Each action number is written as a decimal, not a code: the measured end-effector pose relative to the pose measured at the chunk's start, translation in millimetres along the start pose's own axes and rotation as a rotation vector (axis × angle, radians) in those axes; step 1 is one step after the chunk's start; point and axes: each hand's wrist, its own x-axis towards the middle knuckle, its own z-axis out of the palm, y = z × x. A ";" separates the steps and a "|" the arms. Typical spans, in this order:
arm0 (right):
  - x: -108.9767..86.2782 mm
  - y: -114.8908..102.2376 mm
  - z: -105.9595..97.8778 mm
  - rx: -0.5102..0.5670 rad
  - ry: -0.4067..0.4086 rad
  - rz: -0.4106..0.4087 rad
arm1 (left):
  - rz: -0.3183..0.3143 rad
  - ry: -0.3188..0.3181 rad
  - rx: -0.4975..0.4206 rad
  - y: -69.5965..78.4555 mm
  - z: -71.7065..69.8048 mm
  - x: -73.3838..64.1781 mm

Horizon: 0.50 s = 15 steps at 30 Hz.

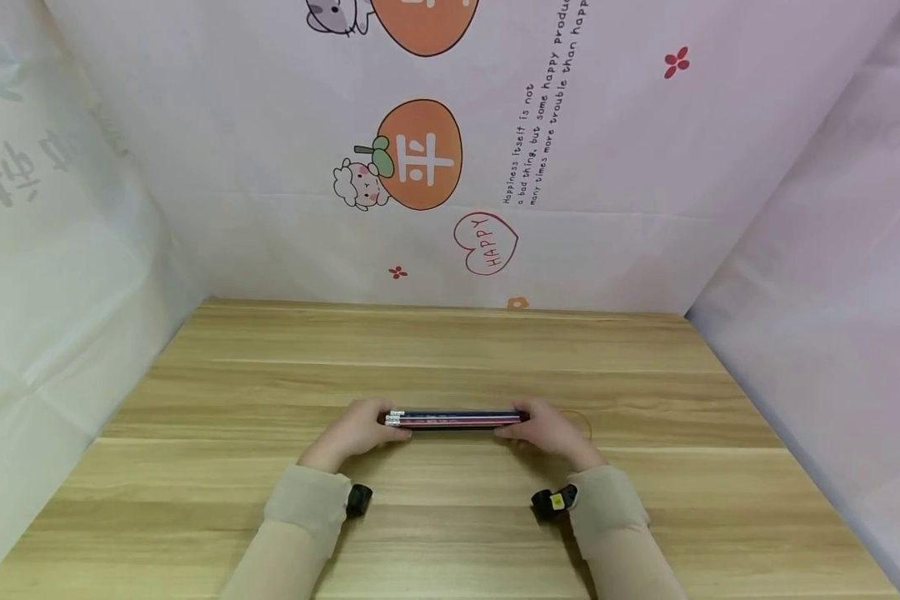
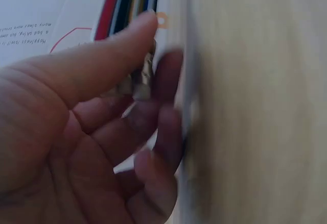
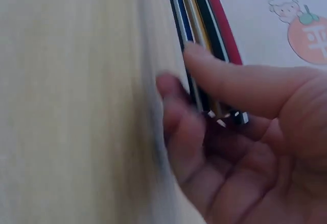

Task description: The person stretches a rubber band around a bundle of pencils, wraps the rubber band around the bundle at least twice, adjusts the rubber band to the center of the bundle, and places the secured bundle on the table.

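Note:
A bundle of several pencils (image 1: pixel 453 420) lies crosswise between the two hands, low over the wooden table. My left hand (image 1: pixel 354 430) grips its left end, where silver ferrules with pale erasers (image 2: pixel 143 81) show in the left wrist view. At the other end, my right hand (image 1: pixel 547 430) holds the pencils between thumb and fingers. Red, dark green, yellowish and blue barrels (image 3: pixel 204 20) run side by side in the right wrist view. The fingers partly hide both ends. Just right of the right hand, a thin rubber band (image 1: pixel 588 423) lies on the table.
The wooden table (image 1: pixel 450 358) reaches back to a white printed sheet (image 1: pixel 607 250) that hangs as a wall. White sheets (image 1: pixel 67 275) also close off the left and right sides. A small black camera (image 1: pixel 358 500) sits on each wrist.

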 end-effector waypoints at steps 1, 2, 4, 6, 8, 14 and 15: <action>-0.2 0.6 -1.0 0.063 -0.016 0.003 | -0.006 -0.013 -0.045 -0.5 -1.2 -0.3; -0.3 1.3 -2.0 0.121 -0.029 0.005 | -0.009 -0.023 -0.083 -0.7 -2.4 -0.6; -0.9 2.4 -3.3 0.230 -0.052 0.014 | -0.009 -0.039 -0.133 -0.9 -4.7 -1.7; -1.1 3.6 -4.4 0.335 -0.074 0.012 | -0.010 -0.048 -0.164 -0.8 -6.8 -3.0; -1.7 5.1 -5.9 0.421 -0.086 0.013 | -0.015 -0.051 -0.190 -0.2 -8.5 -3.7; -1.0 6.5 -8.4 0.596 -0.114 0.009 | -0.032 -0.052 -0.207 2.2 -12.7 -5.8; -0.7 6.0 -8.4 0.612 -0.112 0.008 | -0.030 -0.052 -0.207 2.6 -12.9 -5.9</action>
